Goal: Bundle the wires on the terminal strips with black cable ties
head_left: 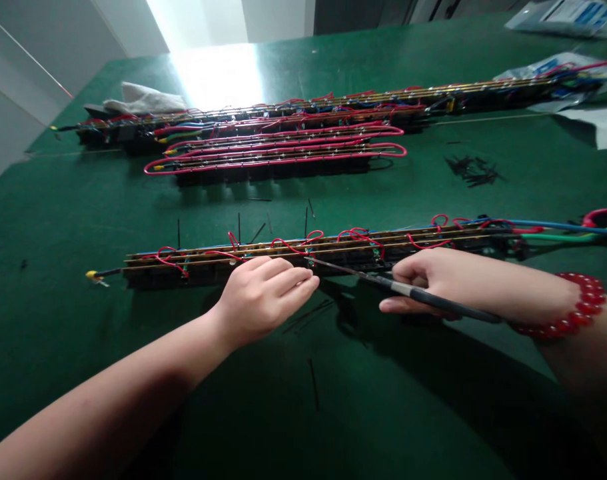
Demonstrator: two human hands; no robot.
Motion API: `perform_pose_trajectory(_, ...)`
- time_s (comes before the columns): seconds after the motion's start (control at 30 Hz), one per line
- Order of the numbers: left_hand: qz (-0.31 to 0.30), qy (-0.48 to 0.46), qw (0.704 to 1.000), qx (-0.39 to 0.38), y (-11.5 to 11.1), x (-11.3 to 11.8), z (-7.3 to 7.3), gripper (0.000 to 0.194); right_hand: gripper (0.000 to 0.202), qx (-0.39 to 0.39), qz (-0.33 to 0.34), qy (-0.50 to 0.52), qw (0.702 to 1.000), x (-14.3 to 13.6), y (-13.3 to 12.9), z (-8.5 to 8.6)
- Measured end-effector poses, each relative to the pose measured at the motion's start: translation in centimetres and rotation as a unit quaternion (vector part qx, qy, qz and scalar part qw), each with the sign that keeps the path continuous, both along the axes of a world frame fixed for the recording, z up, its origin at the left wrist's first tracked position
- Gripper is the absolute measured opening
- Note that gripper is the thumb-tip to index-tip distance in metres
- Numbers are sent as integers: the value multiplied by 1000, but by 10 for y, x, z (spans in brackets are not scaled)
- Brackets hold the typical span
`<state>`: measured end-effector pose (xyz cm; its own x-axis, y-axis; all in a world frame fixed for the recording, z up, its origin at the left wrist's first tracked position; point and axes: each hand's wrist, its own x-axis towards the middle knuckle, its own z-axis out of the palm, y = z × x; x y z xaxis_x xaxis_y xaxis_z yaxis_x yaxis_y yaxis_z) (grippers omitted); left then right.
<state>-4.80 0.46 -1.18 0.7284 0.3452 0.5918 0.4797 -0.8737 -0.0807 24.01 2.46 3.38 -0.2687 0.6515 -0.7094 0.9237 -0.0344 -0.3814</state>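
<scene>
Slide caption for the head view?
Right hand holds a dark-handled tool by a long wired assembly; left hand at its near side, green table beneath.

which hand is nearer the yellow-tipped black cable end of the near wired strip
Left. The left hand is right of the cable end, by the strip; the right hand, holding a black-handled tool, is farther right.

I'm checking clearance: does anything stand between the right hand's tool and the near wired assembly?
Nothing visible does: the tool in the right hand appears to reach the near wired assembly, with the left hand close beside the tool's tip.
</scene>
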Motion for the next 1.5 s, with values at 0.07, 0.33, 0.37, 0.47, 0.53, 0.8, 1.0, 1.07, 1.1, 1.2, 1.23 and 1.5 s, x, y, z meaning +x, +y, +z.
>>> perform_pose_trajectory(0.07,-2,3,1000,-3,0,0,0,13,54,-6,-2,2,1000,0,1,-1)
perform_pose_trajectory(0.33,-4,13,1000,-17,2,-1,-3,13,56,11,25,-17,999,-3,2,-3)
perform_pose_trajectory(0.37,-3,14,1000,-16,2,-2,-3,13,56,20,29,-20,999,-3,1,-3)
perform_pose_trajectory(0.47,-5,10,1000,-4,3,-3,-2,13,58,28,38,-17,999,-3,1,-2)
perform_pose_trajectory(0.53,-14,-7,1000,7,3,-5,-2,15,58,21,39,-5,999,-3,1,-1)
perform_pose_trajectory(0.8,-41,-10,999,-17,-16,-7,-7,20,50,-35,22,86,995,7,2,-1)
perform_pose_trajectory(1.0,-26,-58,998,1,-19,-7,0,34,52,-44,-1,101,994,10,-1,-8)
perform_pose_trajectory(1.07,17,-81,997,1,-4,-8,10,33,52,-10,19,84,996,7,-5,-6)
perform_pose_trajectory(1.1,51,-88,995,-14,7,-9,15,28,51,19,36,72,997,6,-7,-4)
perform_pose_trajectory(1.2,166,-107,977,-78,45,-6,26,11,47,138,107,21,984,1,-13,-2)
perform_pose_trajectory(1.23,194,-90,969,-127,58,-5,26,11,45,172,126,6,977,0,-14,-2)
perform_pose_trajectory(1.5,221,-54,936,-267,90,2,5,26,31,191,141,35,971,7,-7,0)
